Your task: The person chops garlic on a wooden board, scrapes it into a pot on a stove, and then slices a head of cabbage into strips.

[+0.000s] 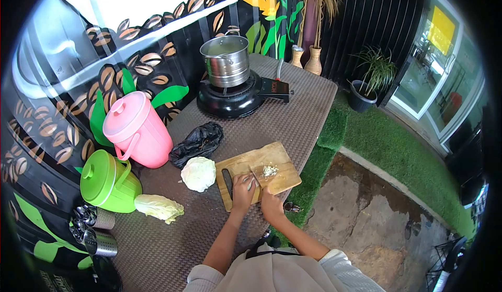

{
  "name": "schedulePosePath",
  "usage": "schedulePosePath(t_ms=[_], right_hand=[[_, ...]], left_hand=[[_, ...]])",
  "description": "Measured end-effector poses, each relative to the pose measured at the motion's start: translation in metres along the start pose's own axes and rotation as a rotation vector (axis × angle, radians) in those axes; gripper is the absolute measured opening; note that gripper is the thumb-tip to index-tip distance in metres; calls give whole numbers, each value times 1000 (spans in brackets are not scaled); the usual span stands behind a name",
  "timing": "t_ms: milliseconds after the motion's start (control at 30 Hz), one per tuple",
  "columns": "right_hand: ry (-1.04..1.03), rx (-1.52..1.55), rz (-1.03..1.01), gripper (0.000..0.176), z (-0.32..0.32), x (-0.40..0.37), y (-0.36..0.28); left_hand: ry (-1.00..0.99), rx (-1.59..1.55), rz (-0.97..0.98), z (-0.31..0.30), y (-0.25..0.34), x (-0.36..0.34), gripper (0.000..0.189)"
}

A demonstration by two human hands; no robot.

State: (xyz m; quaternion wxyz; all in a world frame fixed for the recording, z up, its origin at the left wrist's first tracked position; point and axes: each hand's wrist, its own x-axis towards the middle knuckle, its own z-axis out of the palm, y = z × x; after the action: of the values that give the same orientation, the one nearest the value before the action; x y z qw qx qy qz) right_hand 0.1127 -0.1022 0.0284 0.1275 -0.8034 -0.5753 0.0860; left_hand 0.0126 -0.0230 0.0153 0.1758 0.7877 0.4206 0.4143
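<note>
A wooden cutting board (287,161) lies near the table's front edge, with a small pile of finely chopped pale pieces (270,170), possibly garlic, on it. My right hand (271,204) is closed at the board's near edge around a knife (255,176), whose thin blade points away from me; the handle is hidden in my fist. Just left of the blade, my left hand (243,191) rests on the board with its fingers curled down. What those fingers press on, if anything, is too small to make out. A round cabbage (198,174) sits left of the board.
A napa cabbage (159,208), a black plastic bag (196,144), a green lidded jug (107,182) and a pink lidded jug (138,130) stand or lie leftward. Behind the board, a steel pot (226,64) stands on a black gas stove (230,101). Metal utensil holders (100,242) are at lower left.
</note>
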Motion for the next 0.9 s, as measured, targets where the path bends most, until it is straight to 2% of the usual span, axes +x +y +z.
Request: schedulePosePath(t_ms=[133, 200, 400, 500, 633, 733, 800, 833, 900], right_hand=[[-139, 110, -72, 28, -20, 28, 0], [-196, 103, -120, 36, -26, 29, 4], [-153, 145, 53, 33, -5, 2, -5], [-171, 150, -20, 28, -13, 20, -4], [-180, 137, -71, 27, -17, 5, 2], [-60, 185, 19, 27, -9, -7, -3], [-193, 227, 90, 27, -14, 3, -9], [-191, 228, 94, 27, -15, 9, -7], [-229, 144, -27, 29, -18, 20, -4]], left_hand=[[25, -13, -9, 5, -6, -2, 23], [31, 5, -3, 5, -8, -2, 21], [-7, -18, -27, -1, -1, -1, 23], [-3, -43, -28, 0, -4, -2, 23], [-18, -8, -58, 0, -3, -1, 24], [-19, -30, -51, 0, -7, -3, 24], [-14, -47, -27, 2, -9, -4, 24], [-7, -36, -25, 3, -10, -4, 24], [0, -26, -14, 4, -10, -3, 24]])
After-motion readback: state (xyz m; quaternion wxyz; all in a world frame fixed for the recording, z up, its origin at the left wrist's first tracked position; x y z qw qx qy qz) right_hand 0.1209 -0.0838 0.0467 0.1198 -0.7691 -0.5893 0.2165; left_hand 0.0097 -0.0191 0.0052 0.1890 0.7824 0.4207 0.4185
